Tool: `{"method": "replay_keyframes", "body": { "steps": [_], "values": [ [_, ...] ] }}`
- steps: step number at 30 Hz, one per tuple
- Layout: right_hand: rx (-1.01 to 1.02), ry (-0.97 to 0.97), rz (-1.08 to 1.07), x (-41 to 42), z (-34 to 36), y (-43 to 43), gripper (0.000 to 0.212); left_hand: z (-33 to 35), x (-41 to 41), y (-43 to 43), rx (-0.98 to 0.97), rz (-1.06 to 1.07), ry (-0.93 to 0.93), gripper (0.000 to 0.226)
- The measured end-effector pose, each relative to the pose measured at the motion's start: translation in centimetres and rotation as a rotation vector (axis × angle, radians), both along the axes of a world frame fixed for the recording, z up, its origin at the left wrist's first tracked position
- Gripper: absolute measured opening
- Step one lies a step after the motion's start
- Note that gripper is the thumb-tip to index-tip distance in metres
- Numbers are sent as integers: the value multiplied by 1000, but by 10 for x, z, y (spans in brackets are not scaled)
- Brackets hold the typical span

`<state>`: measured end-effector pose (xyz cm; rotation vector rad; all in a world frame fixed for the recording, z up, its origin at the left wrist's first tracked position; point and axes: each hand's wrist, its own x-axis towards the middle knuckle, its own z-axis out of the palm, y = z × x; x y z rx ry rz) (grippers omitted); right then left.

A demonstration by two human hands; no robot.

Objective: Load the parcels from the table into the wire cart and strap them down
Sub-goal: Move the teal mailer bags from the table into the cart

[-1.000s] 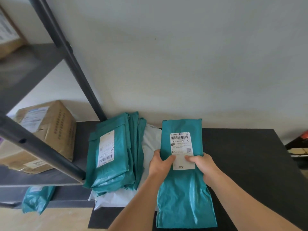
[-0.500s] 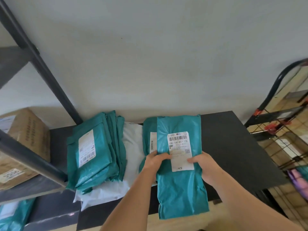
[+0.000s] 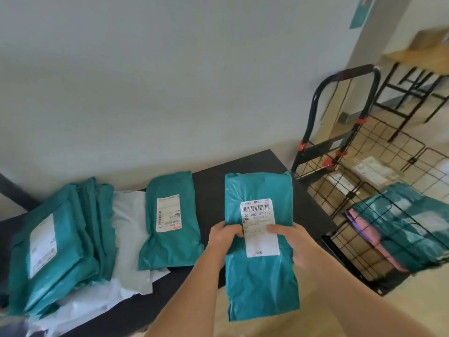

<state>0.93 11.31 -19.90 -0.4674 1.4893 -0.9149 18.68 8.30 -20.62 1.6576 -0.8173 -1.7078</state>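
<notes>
Glossy crinkled plastic parcel (image 3: 261, 276); matt black table (image 3: 243, 166).

A plain pale wall (image 3: 170, 81) fills the upper half, with a teal poster (image 3: 362, 10) high at its right end. In the far right corner stands a wooden bench (image 3: 418, 57) on black metal legs, bearing what may be a cardboard box (image 3: 435, 36), too blurred to confirm. The floor (image 3: 432, 300) is light wood. A dark slanted post (image 3: 12, 190) crosses the left edge.
</notes>
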Motion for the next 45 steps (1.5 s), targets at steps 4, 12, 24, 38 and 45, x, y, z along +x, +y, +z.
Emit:
{"method": "replay_keyframes", "body": {
  "steps": [4, 12, 24, 38, 45],
  "values": [
    [12, 9, -83, -57, -2, 21, 37, 5, -59, 14, -13, -73, -4, 17],
    [54, 2, -201, -169, -2, 72, 30, 9, -175, 49, -27, -204, -33, 16],
    [48, -94, -520, -313, -10, 118, 23, -9, -322, 86, -23, -353, -99, 53],
    [68, -128, -701, -415, -22, 103, 29, -26, -451, 36, -253, -594, -294, 62],
    [69, -103, -751, -488, -15, 37, 31, -29, -528, -37, -220, -637, -207, 68]
  ]
}}
